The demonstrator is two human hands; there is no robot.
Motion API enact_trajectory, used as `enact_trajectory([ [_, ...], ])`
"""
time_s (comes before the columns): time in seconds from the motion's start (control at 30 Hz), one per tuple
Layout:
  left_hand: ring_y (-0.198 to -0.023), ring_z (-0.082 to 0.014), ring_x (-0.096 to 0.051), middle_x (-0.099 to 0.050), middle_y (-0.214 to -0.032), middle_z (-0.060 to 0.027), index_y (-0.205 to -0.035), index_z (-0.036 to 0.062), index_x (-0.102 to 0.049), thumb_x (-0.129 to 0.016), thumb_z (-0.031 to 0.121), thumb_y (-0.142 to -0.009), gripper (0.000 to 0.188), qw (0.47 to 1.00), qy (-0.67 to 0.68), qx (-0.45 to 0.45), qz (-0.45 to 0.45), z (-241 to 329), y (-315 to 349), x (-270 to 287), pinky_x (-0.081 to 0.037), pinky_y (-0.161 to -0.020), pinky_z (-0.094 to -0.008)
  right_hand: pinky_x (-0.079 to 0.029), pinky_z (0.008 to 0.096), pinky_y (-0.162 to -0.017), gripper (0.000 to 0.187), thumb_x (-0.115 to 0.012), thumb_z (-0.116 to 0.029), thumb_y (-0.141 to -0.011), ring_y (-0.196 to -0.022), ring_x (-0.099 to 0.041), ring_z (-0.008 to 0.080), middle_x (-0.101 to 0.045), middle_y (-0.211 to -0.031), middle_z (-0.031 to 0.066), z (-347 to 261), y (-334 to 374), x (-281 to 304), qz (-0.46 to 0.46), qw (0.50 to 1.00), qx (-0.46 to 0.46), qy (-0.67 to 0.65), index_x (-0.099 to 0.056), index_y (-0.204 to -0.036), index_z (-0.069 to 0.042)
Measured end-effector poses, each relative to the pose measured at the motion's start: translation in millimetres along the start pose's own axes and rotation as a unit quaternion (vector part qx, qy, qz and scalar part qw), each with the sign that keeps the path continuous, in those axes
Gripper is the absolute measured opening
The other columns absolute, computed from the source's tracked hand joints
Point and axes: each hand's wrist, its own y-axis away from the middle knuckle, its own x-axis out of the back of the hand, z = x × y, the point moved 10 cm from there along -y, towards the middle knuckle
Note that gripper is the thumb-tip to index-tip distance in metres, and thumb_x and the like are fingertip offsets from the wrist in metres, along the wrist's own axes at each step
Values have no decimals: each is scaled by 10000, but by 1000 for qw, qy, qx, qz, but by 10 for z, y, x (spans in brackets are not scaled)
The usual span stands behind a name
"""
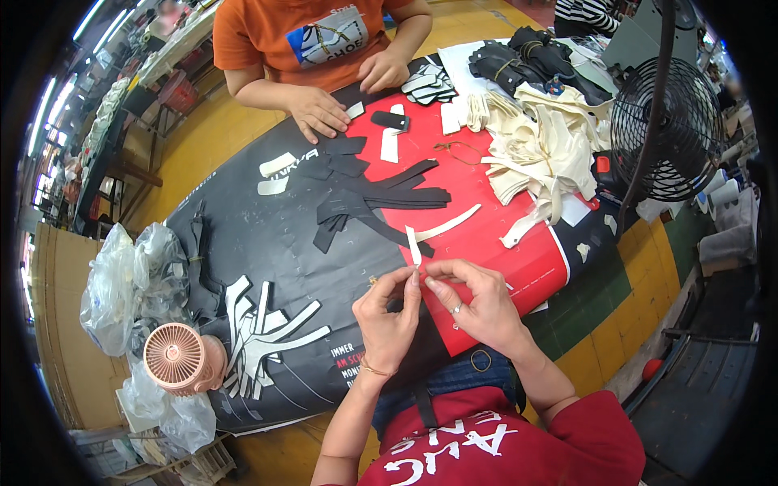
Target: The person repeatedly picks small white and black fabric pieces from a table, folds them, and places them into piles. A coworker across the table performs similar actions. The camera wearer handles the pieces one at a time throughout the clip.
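Observation:
Both my hands meet above the near side of the table. My left hand (387,316) pinches the lower end of a short white strip (413,246) between thumb and fingertips. Close beside it, my right hand (478,301), with a ring on one finger, is closed in a pinch; whatever it holds is too small to make out. Just beyond my fingers lies a curved cream strip (450,223). Several black fabric strips (389,194) are heaped past it. To the left, white strips with dark edges (263,332) lie in a fanned pile.
Across the table, a person in an orange shirt (316,49) rests one hand by small pieces. Cream fabric strips (543,146) and black bundles (539,61) are piled far right, near a black fan (666,130). A pink fan (174,359) and plastic bags (134,279) stand left.

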Motion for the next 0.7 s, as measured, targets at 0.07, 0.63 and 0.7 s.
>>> enact_trajectory([
  [0.07,-727,-177,-730,-742,-859,-126,-1017,-16,-729,-716,41,-901,129,1000,-15,-11,-11,33,3,-15,-545,-653,-278,-568,347,-810,213,-666,-100,-948,-922,-717,301,-708,-1004,165,36,-4,39,18,1000,-11,3,-667,-1104,45],
  [0.63,-718,-229,-712,-728,-921,-151,-1058,-14,-725,-704,-16,-877,183,992,-76,-89,-49,251,43,-104,-554,-633,-302,-495,414,-778,178,-615,-133,-970,-837,-656,337,-680,-928,152,-21,8,41,20,994,21,110,-680,-1014,27],
  [0.7,-707,-220,-710,-728,-918,-149,-1056,-16,-724,-705,-19,-873,184,991,-80,-99,-48,275,48,-105,-554,-626,-299,-488,413,-776,183,-611,-142,-975,-828,-652,332,-679,-924,145,-10,6,42,17,993,17,112,-681,-1010,23],
])
